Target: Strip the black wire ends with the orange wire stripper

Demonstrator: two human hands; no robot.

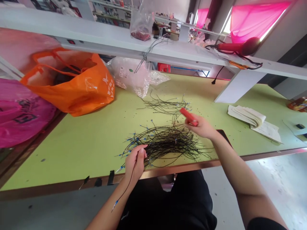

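My left hand is closed near the front edge of the table, pinching a thin black wire. That wire's tail hangs along my forearm and ends in a blue-sleeved tip. Beside the hand, on the yellow-green tabletop, spreads a thick heap of black wires, many with blue ends on the left. My right hand grips a red-handled tool above the heap's right end; the tool's working part is not clear. Beyond lies a smaller group of black wires.
An orange bag and a pink bag stand on the left, near a clear plastic bag. A notepad lies at right. A dark flat object sits by my right forearm. A red-and-black hot-air tool rests on the shelf.
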